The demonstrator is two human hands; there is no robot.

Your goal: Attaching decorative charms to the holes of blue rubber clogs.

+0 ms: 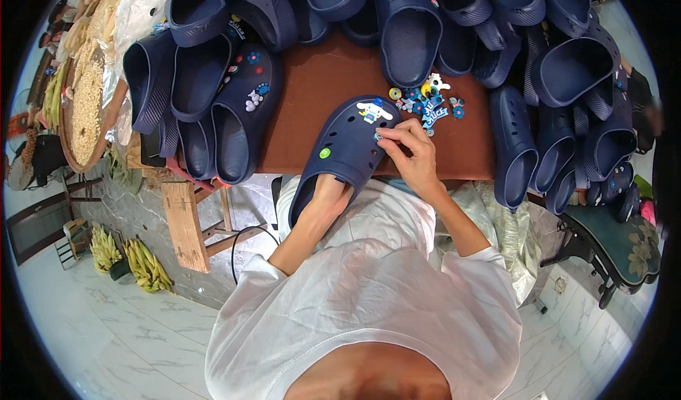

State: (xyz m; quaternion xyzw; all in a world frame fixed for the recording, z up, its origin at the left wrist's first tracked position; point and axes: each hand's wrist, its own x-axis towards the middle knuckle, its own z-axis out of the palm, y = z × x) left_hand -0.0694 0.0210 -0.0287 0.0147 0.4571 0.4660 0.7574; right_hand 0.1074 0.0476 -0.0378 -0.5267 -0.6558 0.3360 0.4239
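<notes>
A navy blue clog (340,152) lies on the brown table (312,88) in front of me. My left hand (328,196) is pushed inside its opening, mostly hidden. My right hand (411,153) pinches a small round charm (379,137) against the clog's perforated top. A white cartoon-dog charm (372,110) and a green round charm (325,153) sit on the clog. A small heap of loose coloured charms (425,103) lies just beyond my right hand.
Many navy clogs are piled around the table, at the left (206,95), back (408,31) and right (560,116). A basket of grain (89,102) stands far left. Bananas (135,258) lie on the tiled floor. A dark chair (617,244) is at right.
</notes>
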